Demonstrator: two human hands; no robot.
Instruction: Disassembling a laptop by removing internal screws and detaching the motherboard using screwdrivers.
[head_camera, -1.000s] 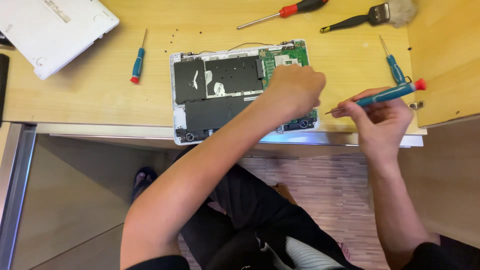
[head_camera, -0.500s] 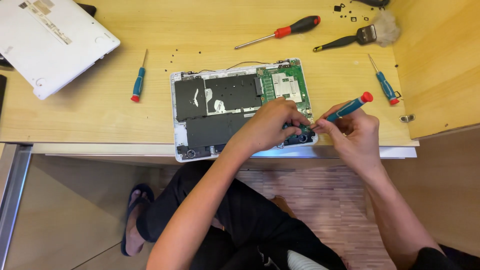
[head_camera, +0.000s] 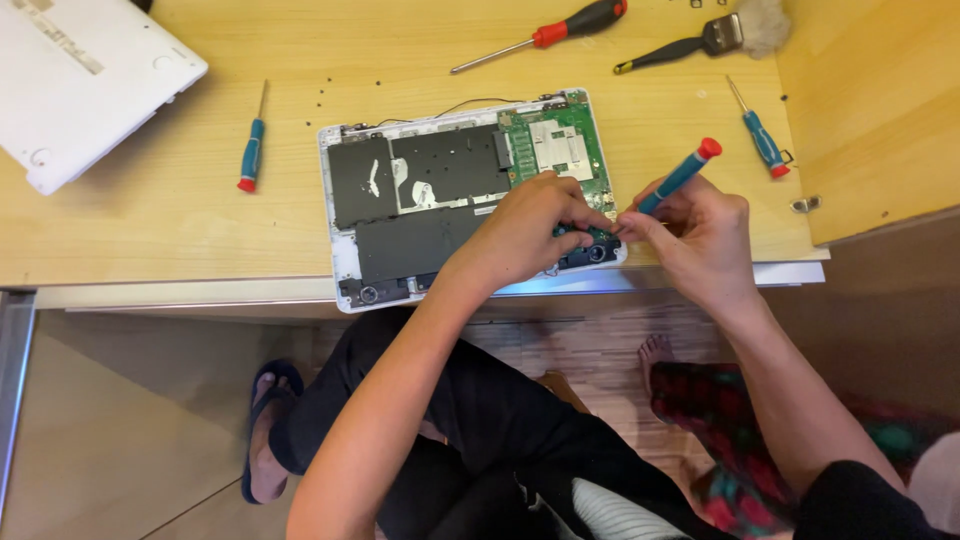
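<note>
An opened white laptop base lies on the wooden desk, black shielding and a green circuit board exposed. My left hand rests on its lower right corner, fingers pinched together over the board near a small round speaker. My right hand holds a blue screwdriver with a red cap, its tip pointing down-left at the same corner, just beside my left fingertips. Whether my left fingers pinch a small part is hidden.
A white laptop cover lies top left. Other tools lie on the wooden desk: a small blue screwdriver at left, a red-handled screwdriver, a brush, another blue screwdriver. Tiny screws dot the desk.
My left hand slid from the laptop's upper right down to its lower right corner. My right hand brought the screwdriver in from the right until its tip met that corner.
</note>
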